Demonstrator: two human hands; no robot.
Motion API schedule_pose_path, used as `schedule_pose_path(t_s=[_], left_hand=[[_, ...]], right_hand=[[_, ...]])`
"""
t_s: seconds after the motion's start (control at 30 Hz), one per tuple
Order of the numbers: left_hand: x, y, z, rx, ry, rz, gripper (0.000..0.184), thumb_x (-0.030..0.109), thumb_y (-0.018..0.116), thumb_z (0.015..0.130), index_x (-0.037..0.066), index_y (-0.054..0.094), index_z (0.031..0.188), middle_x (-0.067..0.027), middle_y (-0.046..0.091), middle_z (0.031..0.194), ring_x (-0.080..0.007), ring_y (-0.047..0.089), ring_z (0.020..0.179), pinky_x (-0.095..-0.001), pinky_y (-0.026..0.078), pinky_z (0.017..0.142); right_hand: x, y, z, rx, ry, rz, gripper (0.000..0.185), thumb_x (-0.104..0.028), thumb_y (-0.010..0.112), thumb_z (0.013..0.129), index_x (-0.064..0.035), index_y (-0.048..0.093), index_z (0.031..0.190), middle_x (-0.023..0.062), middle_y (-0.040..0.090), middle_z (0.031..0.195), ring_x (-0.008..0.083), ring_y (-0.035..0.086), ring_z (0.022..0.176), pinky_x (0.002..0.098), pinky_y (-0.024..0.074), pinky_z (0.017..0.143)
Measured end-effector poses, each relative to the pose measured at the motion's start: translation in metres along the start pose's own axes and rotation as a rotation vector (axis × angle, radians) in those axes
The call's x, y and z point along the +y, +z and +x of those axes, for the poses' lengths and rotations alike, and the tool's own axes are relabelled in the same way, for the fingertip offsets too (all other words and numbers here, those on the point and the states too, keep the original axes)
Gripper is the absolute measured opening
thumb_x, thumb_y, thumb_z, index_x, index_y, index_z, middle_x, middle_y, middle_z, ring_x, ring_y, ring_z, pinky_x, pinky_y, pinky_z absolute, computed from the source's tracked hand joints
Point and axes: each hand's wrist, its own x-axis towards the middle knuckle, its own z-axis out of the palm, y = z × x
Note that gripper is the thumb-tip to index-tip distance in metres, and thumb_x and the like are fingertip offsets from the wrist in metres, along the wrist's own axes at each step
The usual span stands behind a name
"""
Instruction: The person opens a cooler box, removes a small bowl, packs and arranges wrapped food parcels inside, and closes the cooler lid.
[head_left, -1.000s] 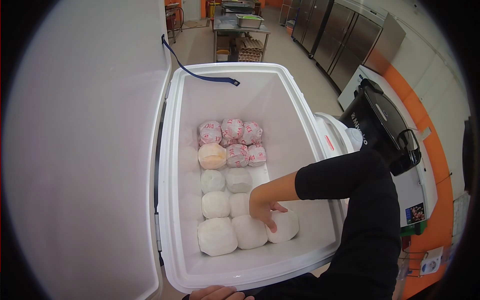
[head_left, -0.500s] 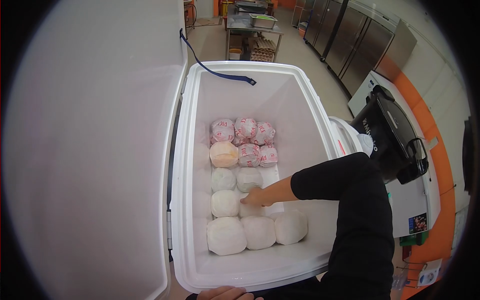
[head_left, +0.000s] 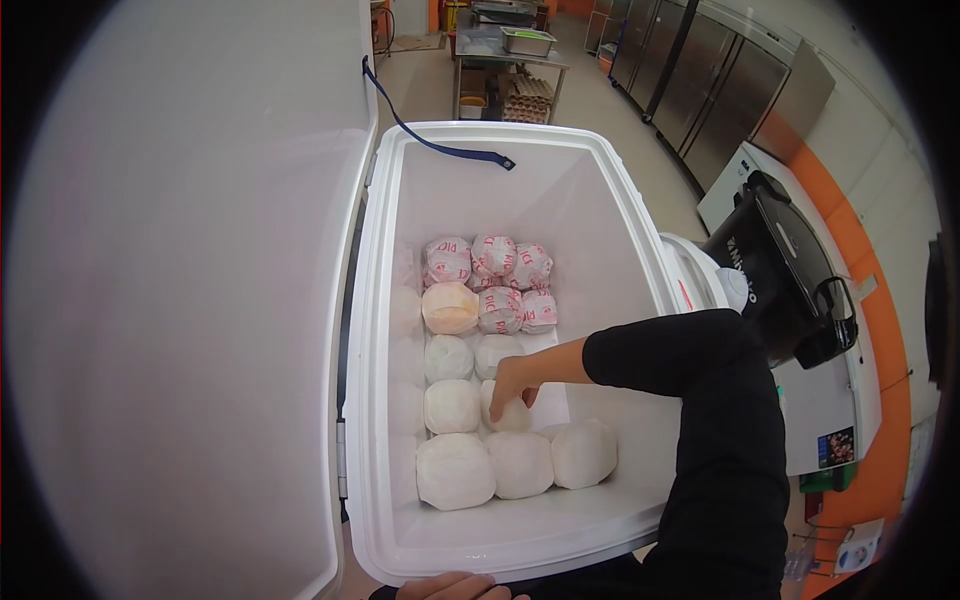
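Observation:
Inside a large white cooler box [head_left: 372, 480], my right hand [head_left: 513, 384] reaches down from the right. Its fingers and thumb are bent round the top of a white paper-wrapped ball [head_left: 508, 414]. At the bottom edge of the view, my left hand [head_left: 455, 587] is curled on the box's near rim, only partly visible. Larger white wrapped balls [head_left: 456, 470] line the near end. Smaller pale wrapped balls [head_left: 449, 358] stand along the left. Several balls in red-printed paper [head_left: 493, 256] and one orange-tinted ball [head_left: 450, 307] lie toward the far end.
The cooler's raised lid [head_left: 200, 300] fills the left side, joined by a blue strap [head_left: 450, 152]. A black lidded container [head_left: 778, 265] stands on a white chest [head_left: 815, 405] at right. Behind are a steel table [head_left: 480, 42] and steel fridges [head_left: 710, 85].
My right hand has risen slightly and turned, its fingers now pointing down over the ball. The wrapped balls keep their places. My left hand stays on the rim.

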Motion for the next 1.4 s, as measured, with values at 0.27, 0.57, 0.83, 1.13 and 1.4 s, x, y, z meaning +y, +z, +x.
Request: schedule_pose_path(t_s=[0.27, 0.57, 0.83, 1.13, 1.4], left_hand=[[0.002, 0.000, 0.000, 0.000, -0.021, -0.008, 0.032, 0.026, 0.042, 0.091, 0.010, 0.062, 0.073, -0.0012, 0.056, 0.066, -0.0134, 0.054, 0.057, -0.0223, 0.044, 0.048], [0.000, 0.001, 0.000, 0.040, 0.022, -0.007, 0.035, 0.028, 0.041, 0.091, 0.010, 0.063, 0.071, -0.0014, 0.056, 0.063, -0.0137, 0.054, 0.056, -0.0224, 0.043, 0.049], [-0.002, 0.003, 0.002, 0.059, 0.043, 0.001, 0.037, 0.029, 0.040, 0.092, 0.010, 0.063, 0.069, -0.0009, 0.056, 0.060, -0.0128, 0.053, 0.053, -0.0227, 0.042, 0.047], [-0.002, 0.004, 0.002, 0.068, 0.051, 0.015, 0.037, 0.028, 0.041, 0.091, 0.009, 0.063, 0.068, -0.0004, 0.055, 0.056, -0.0122, 0.052, 0.049, -0.0224, 0.040, 0.045], [0.000, 0.003, 0.003, 0.026, 0.033, 0.040, 0.037, 0.029, 0.040, 0.091, 0.011, 0.063, 0.068, 0.0000, 0.056, 0.059, -0.0123, 0.054, 0.054, -0.0226, 0.041, 0.047]], right_hand=[[-0.014, -0.016, -0.008, -0.227, 0.056, -0.210, 0.063, -0.035, 0.077, 0.059, -0.0039, 0.058, 0.110, 0.0143, 0.060, 0.106, 0.0227, 0.062, 0.088, 0.0315, 0.0544, 0.072], [-0.070, -0.053, -0.089, -0.212, 0.029, -0.441, 0.069, -0.021, 0.075, 0.061, -0.0071, 0.048, 0.122, 0.0106, 0.056, 0.113, 0.0212, 0.059, 0.098, 0.0338, 0.0524, 0.080], [-0.059, 0.005, -0.109, -0.534, -0.240, -0.568, 0.086, -0.013, 0.079, 0.062, -0.0014, 0.032, 0.133, 0.0172, 0.040, 0.131, 0.0308, 0.049, 0.114, 0.0418, 0.0487, 0.089], [-0.052, 0.030, -0.128, -0.434, 0.021, -0.749, 0.098, -0.044, 0.062, 0.079, 0.0061, 0.000, 0.137, 0.0242, 0.042, 0.125, 0.0297, 0.058, 0.100, 0.0369, 0.0511, 0.081], [-0.052, 0.018, -0.124, -0.504, -0.026, -0.645, 0.091, -0.054, 0.053, 0.082, 0.0074, 0.012, 0.135, 0.0279, 0.042, 0.124, 0.0276, 0.063, 0.085, 0.0301, 0.0540, 0.073]])
